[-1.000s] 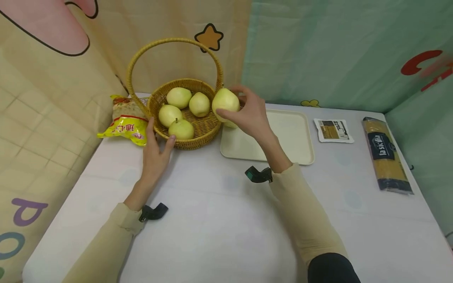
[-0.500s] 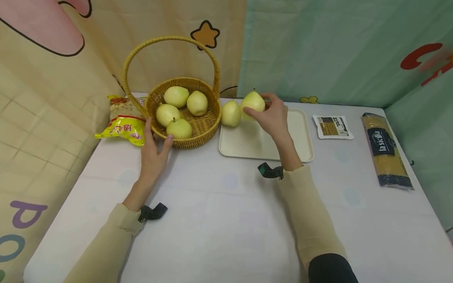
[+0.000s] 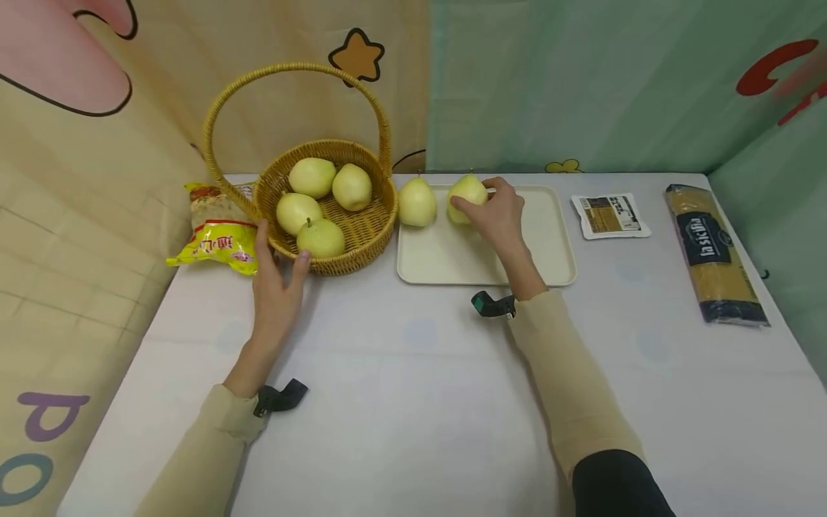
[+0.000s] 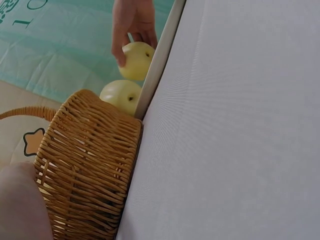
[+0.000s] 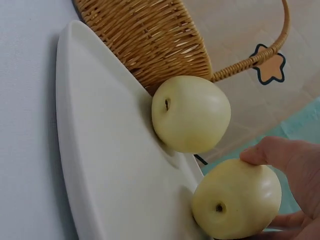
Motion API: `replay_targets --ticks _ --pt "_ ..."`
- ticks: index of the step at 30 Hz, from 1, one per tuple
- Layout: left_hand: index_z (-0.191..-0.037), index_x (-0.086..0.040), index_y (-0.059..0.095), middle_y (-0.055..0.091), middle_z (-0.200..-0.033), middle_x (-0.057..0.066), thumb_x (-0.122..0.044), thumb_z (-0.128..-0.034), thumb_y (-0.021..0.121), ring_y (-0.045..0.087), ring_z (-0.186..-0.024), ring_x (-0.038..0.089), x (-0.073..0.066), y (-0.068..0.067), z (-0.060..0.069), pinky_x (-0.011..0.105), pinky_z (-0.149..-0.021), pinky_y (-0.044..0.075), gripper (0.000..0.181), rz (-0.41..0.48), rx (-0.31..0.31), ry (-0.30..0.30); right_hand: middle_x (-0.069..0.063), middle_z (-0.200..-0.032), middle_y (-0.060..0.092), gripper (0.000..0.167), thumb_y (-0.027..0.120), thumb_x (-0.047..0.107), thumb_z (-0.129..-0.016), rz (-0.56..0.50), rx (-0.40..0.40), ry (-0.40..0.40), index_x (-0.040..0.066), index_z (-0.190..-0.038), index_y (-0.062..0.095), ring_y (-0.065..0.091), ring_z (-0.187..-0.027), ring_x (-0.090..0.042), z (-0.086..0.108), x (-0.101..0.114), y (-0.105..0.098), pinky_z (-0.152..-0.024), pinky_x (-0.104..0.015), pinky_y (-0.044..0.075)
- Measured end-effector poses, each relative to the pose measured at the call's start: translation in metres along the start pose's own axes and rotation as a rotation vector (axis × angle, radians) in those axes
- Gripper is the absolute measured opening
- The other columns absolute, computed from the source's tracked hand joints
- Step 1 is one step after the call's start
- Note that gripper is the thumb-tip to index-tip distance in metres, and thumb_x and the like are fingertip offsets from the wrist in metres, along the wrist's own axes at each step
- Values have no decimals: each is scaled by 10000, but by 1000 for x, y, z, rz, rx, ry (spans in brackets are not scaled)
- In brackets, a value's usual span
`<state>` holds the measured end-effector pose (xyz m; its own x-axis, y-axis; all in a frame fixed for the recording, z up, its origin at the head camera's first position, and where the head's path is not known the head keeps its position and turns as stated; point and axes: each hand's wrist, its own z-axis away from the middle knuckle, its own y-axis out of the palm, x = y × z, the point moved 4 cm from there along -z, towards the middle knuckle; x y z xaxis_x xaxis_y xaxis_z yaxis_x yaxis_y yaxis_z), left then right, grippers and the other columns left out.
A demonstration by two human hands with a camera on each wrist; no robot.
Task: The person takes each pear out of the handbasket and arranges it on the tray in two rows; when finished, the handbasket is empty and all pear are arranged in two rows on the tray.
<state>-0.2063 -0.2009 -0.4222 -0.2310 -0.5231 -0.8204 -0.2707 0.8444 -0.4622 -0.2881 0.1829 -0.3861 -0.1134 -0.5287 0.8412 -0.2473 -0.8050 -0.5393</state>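
Observation:
My right hand (image 3: 499,217) pinches a pale green pear (image 3: 468,198) at the back of a cream tray (image 3: 452,266). In the right wrist view this pear (image 5: 237,200) is at the tray surface, with the thumb on its side. Another pear (image 3: 417,202) sits beside it at the tray's back left corner, close to the basket. My left hand (image 3: 276,294) rests against the front left of a wicker basket (image 3: 349,262), fingers fairly straight and thumb at the rim; its fingertips are partly hidden. Several pears (image 3: 321,238) lie inside the basket.
A yellow snack bag (image 3: 221,230) lies left of the basket, partly under its tall handle (image 3: 291,67). Right of the tray are a small white packet (image 3: 609,216) and a long pasta pack (image 3: 713,255). Printed curtains border the table (image 3: 400,409).
My right hand has carried the pear rightward from the basket's right rim, then lowered it to the tray beside the other pear. The left hand has stayed at the basket; the head view has shifted slightly.

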Motion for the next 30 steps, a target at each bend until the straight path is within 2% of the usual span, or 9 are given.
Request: replay_targets --ticks 6,9,15,18,23,30 --pt "-1701 -259 138 192 -1761 7 -387 -1058 626 266 -1590 285 3 -5 2 517 -1297 234 818 -10 -5 -22 -223 -1331 644 708 770 459 -876 15 5 38 -18 -1376 612 470 -1325 -412 -4 -2 -1 -1001 -487 469" --pt "-1703 -249 134 196 -1761 24 -381 -1060 626 261 -1592 288 5 -3 3 525 -1297 231 821 -4 1 -24 -228 -1331 650 703 743 469 -904 24 5 47 -34 -1375 610 497 -1307 -407 -5 -5 -3 -1010 -489 476" --pt "-1702 -210 142 206 -1758 54 -355 -1063 626 266 -1591 298 2 1 0 533 -1294 234 815 10 5 -6 -241 -1325 654 696 706 482 -932 32 3 43 -46 -1374 609 512 -1286 -411 -6 -8 -10 -1001 -487 476" --pt "-1702 -203 141 205 -1758 61 -343 -1065 625 265 -1592 300 0 2 2 530 -1295 236 811 20 2 0 -250 -1339 648 695 698 484 -940 50 13 29 -53 -1373 608 507 -1295 -429 -6 -7 -12 -1008 -504 476" --pt "-1700 -193 146 189 -1762 28 -359 -1067 620 260 -1594 284 -2 4 1 518 -1296 239 807 22 1 6 -257 -1349 637 703 682 487 -954 74 20 14 -56 -1391 590 494 -1306 -438 -6 -5 -14 -1013 -515 469" --pt "-1700 -183 143 173 -1764 24 -382 -1068 615 262 -1593 286 0 1 -1 511 -1295 247 813 7 2 19 -260 -1386 621 727 662 492 -975 105 43 2 -62 -1432 553 496 -1320 -448 -6 0 -9 -1040 -523 454"
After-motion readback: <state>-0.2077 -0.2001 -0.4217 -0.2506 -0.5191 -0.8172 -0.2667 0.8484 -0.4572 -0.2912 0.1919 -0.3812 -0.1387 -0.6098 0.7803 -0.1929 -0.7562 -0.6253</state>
